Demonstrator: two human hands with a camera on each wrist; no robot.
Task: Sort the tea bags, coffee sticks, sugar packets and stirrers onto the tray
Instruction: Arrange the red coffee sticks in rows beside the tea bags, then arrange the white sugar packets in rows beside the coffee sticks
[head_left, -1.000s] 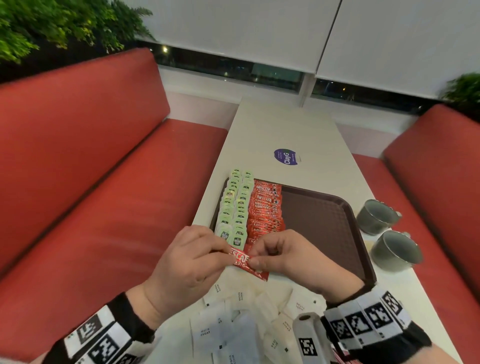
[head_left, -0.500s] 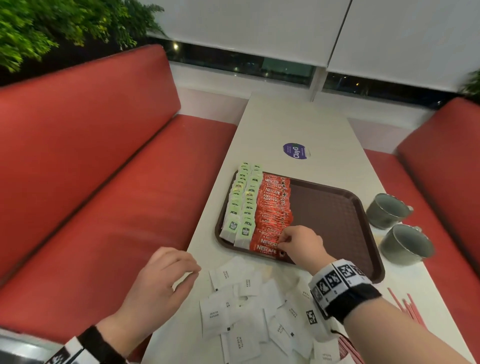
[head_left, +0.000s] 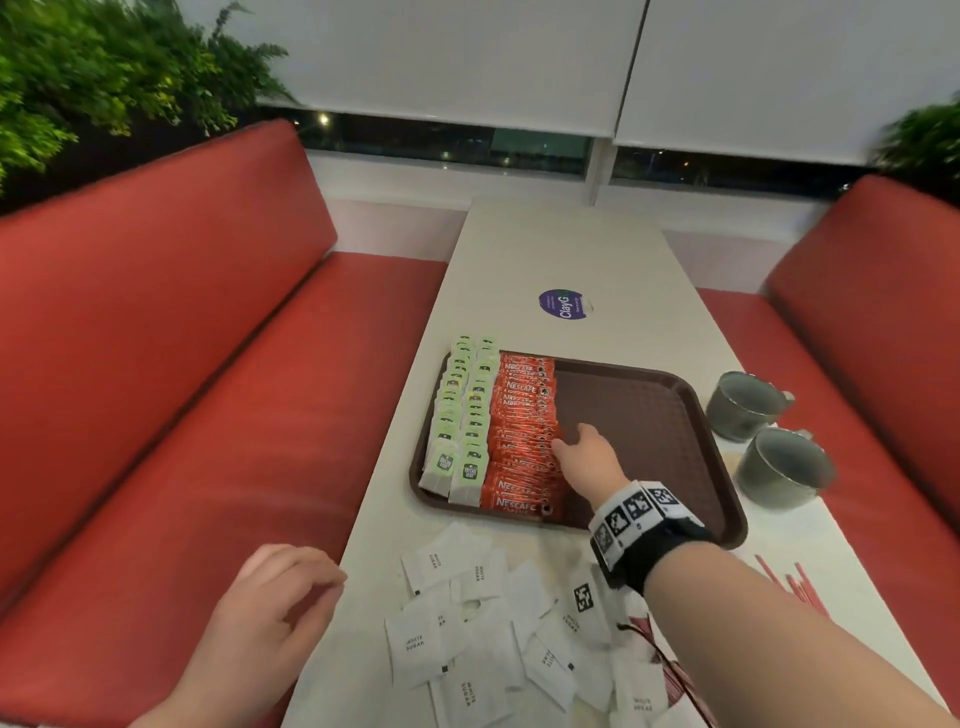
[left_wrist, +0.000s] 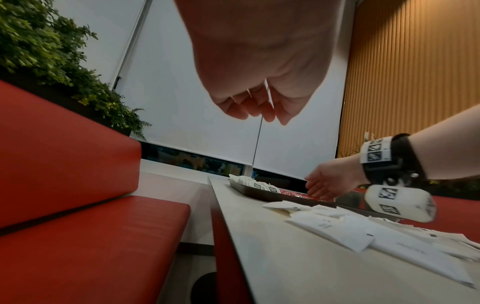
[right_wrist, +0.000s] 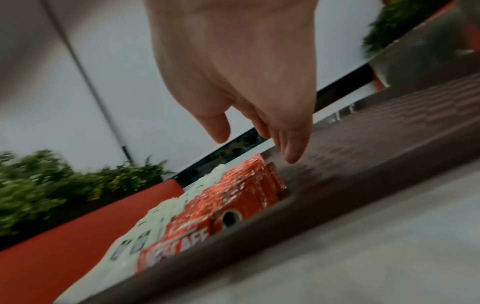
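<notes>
Reaching over the brown tray (head_left: 670, 387), right hand (head_left: 587, 460) with fingers (right_wrist: 292, 148) straight and relaxed, holding nothing, tips at the right edge of the coffee sticks (head_left: 522, 441); contact with the row not clear from any view. Hanging near the surface (head_left: 566, 249) edge, left hand (head_left: 275, 608) with fingers (left_wrist: 255, 106) loosely curled, also empty.

Filling the tray's left side: two columns of tea bags (head_left: 462, 415), then the red coffee row just beside them; right half bare. Waiting on the surface in front of the tray: a loose heap of white sugar packets (head_left: 493, 623), overlapping every way, and red stirrers (head_left: 789, 582) at the near right, partly under the forearm.

Risks, as judged from this layout:
- Nudging the coffee row sideways into the tea bags and spoiling both columns, given how tightly they abut.
- Dragging the wrist band or forearm across the sugar heap on the way back, scattering packets toward the left edge.
- Grabbing several overlapped packets at once and dropping some.
- Brushing the two grey cups (head_left: 748, 405) just beside the tray's right rim while filling that side.
</notes>
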